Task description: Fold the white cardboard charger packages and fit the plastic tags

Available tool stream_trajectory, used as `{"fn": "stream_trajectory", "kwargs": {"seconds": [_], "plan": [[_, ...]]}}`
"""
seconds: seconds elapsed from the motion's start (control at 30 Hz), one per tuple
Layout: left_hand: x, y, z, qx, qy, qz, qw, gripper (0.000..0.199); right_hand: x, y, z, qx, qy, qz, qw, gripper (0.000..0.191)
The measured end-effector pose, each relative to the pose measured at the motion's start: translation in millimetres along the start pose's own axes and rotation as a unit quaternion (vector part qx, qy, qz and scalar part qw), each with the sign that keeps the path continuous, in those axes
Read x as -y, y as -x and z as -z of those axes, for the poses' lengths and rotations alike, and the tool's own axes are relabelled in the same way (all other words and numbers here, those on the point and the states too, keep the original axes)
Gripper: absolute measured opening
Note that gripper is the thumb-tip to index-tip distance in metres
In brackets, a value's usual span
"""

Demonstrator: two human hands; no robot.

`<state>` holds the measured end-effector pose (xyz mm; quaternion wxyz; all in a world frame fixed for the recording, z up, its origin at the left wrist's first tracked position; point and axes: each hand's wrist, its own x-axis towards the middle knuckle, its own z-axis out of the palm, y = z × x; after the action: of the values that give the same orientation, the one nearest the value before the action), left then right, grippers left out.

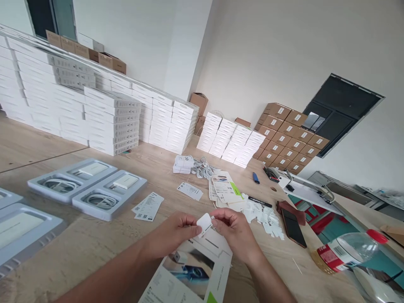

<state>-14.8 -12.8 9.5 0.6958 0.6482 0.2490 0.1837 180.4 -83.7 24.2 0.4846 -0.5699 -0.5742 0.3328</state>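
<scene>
One small white tag with rounded corners and dark print (205,224) is held in front of the person, pinched between thumb and finger of the left hand (179,231) at its left side and of the right hand (234,231) at its right edge. Just below both hands, at the near side, is a flat white cardboard package printed with a phone picture and a green corner (193,269). On the pale wooden surface (154,168), to the left, grey-blue plastic trays (91,211) hold white chargers (125,181) and coiled white cables (100,201). To the right lie white paper scraps (268,221), a black pen (259,202), a dark phone (293,227) and a clear plastic bottle with a red cap (347,252). Far off stand stacked white boxes (112,120) and, farther right, brown cardboard cartons (285,139).
</scene>
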Motion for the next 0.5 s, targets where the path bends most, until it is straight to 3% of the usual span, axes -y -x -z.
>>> {"fn": "stream_trajectory", "kwargs": {"seconds": [0.27, 0.43, 0.5], "plan": [[-9, 4, -4.0, 0.074, -0.084, -0.021, 0.993, 0.021, -4, 3, -6, -0.042, 0.017, 0.038, 0.998, 0.016], [-4, 0, -5.5, 0.030, -0.086, -0.003, 0.996, 0.028, 3, 9, -8, -0.065, 0.200, 0.192, 0.959, 0.013], [-3, -1, -6.1, -0.004, -0.090, -0.007, 0.996, 0.033, 6, 12, -8, -0.049, 0.243, 0.217, 0.944, 0.015]]}}
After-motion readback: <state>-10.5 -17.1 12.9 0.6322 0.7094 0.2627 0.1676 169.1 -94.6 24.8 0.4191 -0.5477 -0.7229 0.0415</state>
